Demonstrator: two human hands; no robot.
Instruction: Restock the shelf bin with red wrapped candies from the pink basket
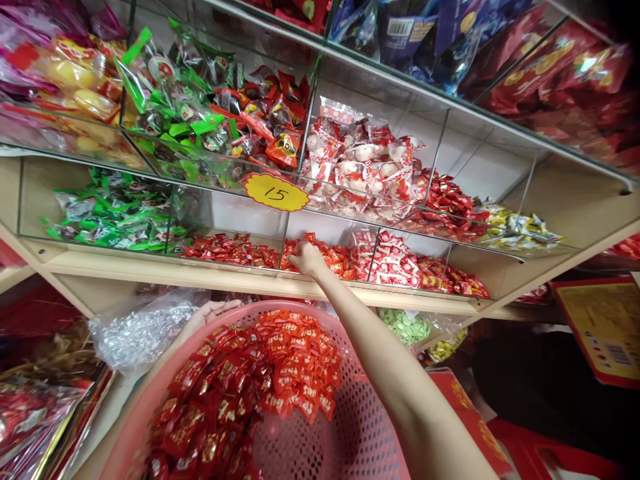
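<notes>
A pink perforated plastic basket [363, 393] leans close to me. In it lie dark red wrapped candies [210, 393] on the left and a bunch of orange-red wrapped candies [300, 360] at the upper right. Past the far rim shows my left hand [215, 311], its fingers stretched out; that forearm runs along the basket's outer side. My right hand [307, 259] reaches over the basket into a low shelf compartment of orange-red candies [336, 259]. Its fingers are curled among them, and what they hold is hidden.
Clear dividers split the shelves into bins: green-wrapped candies [115, 210], red-and-white candies [395, 260], yellow-wrapped candies [525, 227]. A yellow price tag [277, 192] reading 15 hangs above. The wooden shelf edge [150, 270] runs before my hands. Below it lies a bag of silvery pieces [143, 330].
</notes>
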